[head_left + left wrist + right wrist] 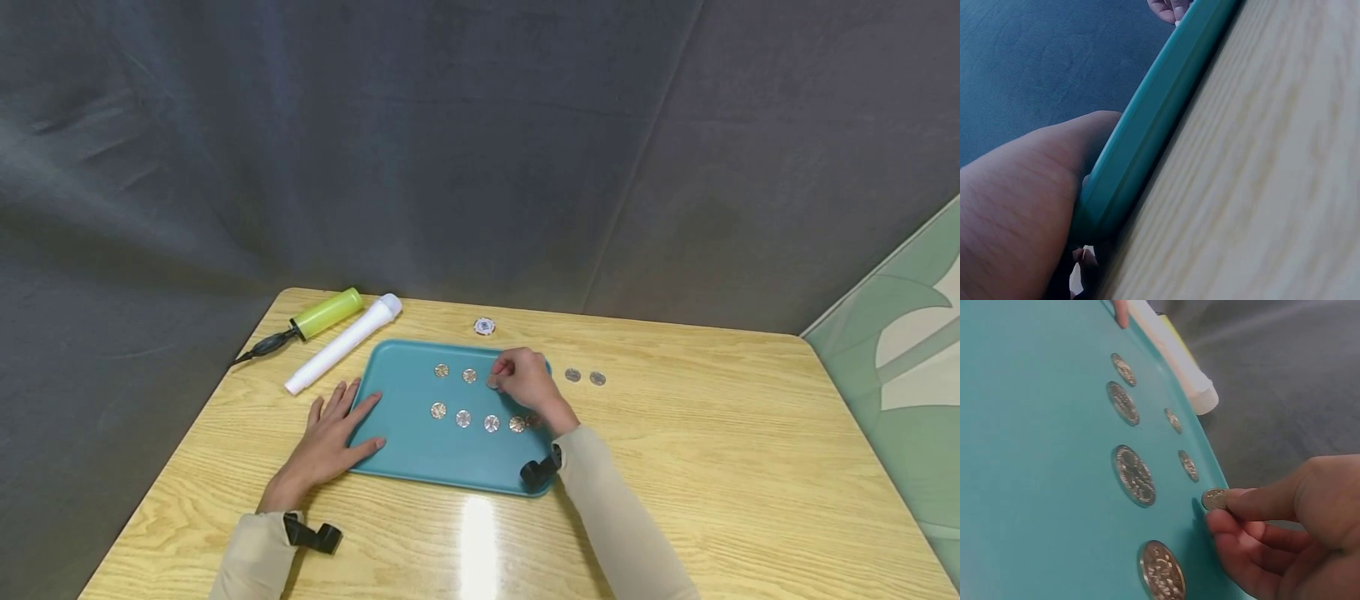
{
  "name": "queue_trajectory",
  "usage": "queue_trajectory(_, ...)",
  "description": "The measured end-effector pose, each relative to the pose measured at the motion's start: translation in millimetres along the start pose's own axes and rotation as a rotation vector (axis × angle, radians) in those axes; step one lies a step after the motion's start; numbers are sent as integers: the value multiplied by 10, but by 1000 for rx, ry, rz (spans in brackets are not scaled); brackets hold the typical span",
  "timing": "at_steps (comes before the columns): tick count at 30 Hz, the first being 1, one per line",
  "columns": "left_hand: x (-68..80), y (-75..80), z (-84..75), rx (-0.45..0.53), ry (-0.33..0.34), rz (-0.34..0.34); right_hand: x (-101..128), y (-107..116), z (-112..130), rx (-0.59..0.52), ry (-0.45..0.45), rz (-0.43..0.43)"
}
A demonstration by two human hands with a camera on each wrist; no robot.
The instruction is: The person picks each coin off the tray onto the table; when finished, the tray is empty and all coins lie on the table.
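Risk: right hand (1285, 531) pinches a coin (1214, 499) by its edge above the teal tray (420, 454); a slack pinch could drop it onto the far row. Left hand (330, 437) lies spread, steadying the tray's left rim.

Coins (463, 418): shiny embossed metal. Tray (420, 454): smooth teal plastic, matt-ish. Table (712, 467): glossy wood-grain top (w/ light glare); backdrop (450, 150) matt grey cloth.

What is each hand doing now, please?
Left hand: open, fingers flat on the tray edge.
Right hand: pinching a coin over the tray.
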State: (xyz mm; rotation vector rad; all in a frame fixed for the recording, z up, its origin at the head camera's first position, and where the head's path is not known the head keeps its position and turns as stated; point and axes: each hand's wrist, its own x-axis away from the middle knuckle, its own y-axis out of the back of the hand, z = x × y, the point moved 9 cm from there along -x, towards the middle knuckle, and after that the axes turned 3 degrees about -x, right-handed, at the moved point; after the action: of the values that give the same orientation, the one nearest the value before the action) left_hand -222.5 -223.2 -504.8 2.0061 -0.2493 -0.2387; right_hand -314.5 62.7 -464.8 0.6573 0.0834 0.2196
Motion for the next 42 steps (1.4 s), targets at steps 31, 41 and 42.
queue_trajectory(31,2,1,-8,1,-3,2,159,581,-429,-217,-111,-42)
queue_trajectory(41,5,-2,-19,3,-4,4,216,765,-679,-217,-148,-61)
queue_trajectory(42,6,-2,-18,1,-6,0,220,781,-699,-217,-148,-64)
